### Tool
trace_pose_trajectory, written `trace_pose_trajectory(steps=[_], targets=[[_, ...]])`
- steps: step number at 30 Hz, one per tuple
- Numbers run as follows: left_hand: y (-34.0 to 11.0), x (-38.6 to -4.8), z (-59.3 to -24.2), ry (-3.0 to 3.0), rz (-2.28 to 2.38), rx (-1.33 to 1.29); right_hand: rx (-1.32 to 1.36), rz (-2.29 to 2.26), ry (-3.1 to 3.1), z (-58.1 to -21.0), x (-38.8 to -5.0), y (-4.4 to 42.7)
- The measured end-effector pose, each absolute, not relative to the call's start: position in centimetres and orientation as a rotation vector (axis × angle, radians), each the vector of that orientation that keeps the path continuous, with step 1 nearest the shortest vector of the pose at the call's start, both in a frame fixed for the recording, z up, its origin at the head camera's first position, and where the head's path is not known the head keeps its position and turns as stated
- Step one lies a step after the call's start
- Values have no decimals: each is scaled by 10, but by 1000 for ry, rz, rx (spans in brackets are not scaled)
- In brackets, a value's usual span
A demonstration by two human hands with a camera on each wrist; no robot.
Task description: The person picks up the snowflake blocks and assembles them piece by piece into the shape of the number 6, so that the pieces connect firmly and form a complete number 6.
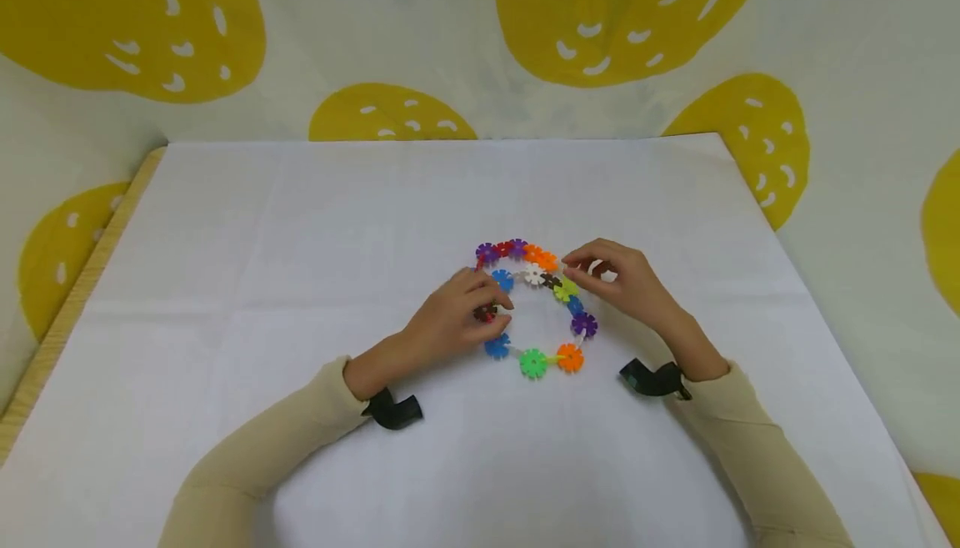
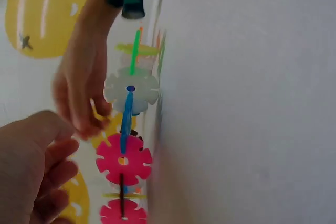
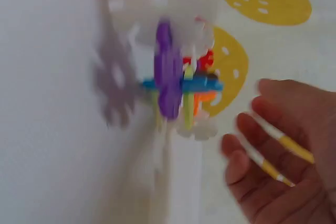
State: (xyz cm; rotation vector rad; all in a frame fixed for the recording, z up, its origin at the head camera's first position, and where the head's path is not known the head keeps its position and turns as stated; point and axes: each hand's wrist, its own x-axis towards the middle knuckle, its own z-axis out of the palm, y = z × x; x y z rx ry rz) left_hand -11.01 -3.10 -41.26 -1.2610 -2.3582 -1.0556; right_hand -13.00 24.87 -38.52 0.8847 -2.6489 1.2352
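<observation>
Interlocking snowflake discs of many colours form a closed loop on the table, with a green disc (image 1: 533, 364) and an orange disc (image 1: 571, 357) on its near side. A short row with a purple disc (image 1: 486, 253) runs along the far edge. My left hand (image 1: 453, 319) hovers over the loop's left side, partly hiding a brown disc; its fingers curl loosely. In the left wrist view a pink disc (image 2: 110, 156) stands apart from those fingers. My right hand (image 1: 626, 281) is just beyond the upper right, fingers bent and holding nothing. The right wrist view shows a blurred purple disc (image 3: 167, 72) beside it.
A white cloth (image 1: 300, 223) covers the table, whose wooden edge (image 1: 90, 273) shows at left. Behind it hangs white fabric with yellow patterns (image 1: 637, 14). A black wrist device (image 1: 393, 412) sits on the left wrist and another black device (image 1: 651, 379) on the right.
</observation>
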Motion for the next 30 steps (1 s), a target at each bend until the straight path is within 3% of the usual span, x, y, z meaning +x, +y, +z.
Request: trace_pose_trajectory(steps=[6,12,30], targets=[[-25,-90,-404,-2396,-736,-1548,637,1169,-2917,-392,-148,252],[-27,-83,-400,-2549,-547,-1659,515,1121,-3019,-394,-158,254],[-40,-93,-398,-2693,-437,-1501,407,1127,-2960,-398,-181,252]])
